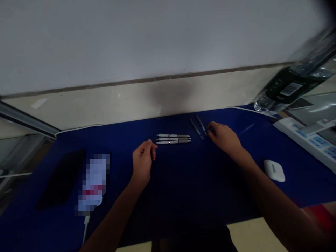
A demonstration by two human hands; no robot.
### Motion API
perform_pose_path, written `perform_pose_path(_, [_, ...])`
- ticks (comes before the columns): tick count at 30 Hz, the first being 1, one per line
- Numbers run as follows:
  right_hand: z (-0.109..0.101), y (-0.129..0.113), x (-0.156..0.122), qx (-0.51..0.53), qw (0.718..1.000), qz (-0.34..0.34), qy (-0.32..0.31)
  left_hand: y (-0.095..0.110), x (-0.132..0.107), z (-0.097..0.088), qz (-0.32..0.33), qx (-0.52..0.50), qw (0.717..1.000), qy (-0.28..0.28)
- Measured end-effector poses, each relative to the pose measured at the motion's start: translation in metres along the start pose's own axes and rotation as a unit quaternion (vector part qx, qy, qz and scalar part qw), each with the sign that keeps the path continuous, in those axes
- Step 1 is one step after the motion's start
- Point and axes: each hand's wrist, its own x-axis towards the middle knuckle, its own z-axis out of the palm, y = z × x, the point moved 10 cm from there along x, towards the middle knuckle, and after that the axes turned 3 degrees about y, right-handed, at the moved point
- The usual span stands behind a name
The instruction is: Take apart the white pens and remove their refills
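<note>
Three white pens (pixel 173 139) lie side by side on a blue cloth (pixel 183 182), tips pointing right. Two dark pens (pixel 198 126) lie at an angle just right of them. My left hand (pixel 143 161) rests on the cloth just left of the white pens, fingers curled loosely with nothing visible in them. My right hand (pixel 223 137) lies knuckles up beside the dark pens, its fingertips touching the lower end of the nearer one; I cannot make out whether it grips it.
A white earbud case (pixel 274 170) sits right of my right forearm. A power strip (pixel 307 140) and a plastic bottle (pixel 294 87) are at the far right. A black flat object (pixel 61 178) and a blurred card (pixel 93 182) lie on the left. A wall rises behind.
</note>
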Motion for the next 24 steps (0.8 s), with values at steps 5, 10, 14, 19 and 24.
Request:
perform_pose_path(5, [-0.001, -0.004, 0.000, 0.010, 1.000, -0.021, 0.018, 0.000, 0.000, 0.000, -0.004, -0.001, 1.000, -0.001])
perform_pose_path(10, [0.000, -0.006, -0.001, -0.027, 0.999, -0.027, 0.002, -0.001, 0.000, 0.001, -0.001, -0.005, 1.000, -0.007])
perform_pose_path(14, [-0.001, -0.013, -0.002, -0.064, 0.997, -0.043, -0.014, 0.000, 0.000, 0.000, 0.001, -0.001, 1.000, -0.004])
perform_pose_path(19, [0.002, -0.016, -0.003, -0.049, 0.996, -0.053, -0.043, 0.001, 0.000, 0.001, 0.010, 0.004, 1.000, -0.006])
perform_pose_path(24, [0.005, -0.017, -0.002, -0.001, 0.997, -0.068, -0.045, 0.000, 0.001, 0.000, 0.010, 0.000, 1.000, -0.007])
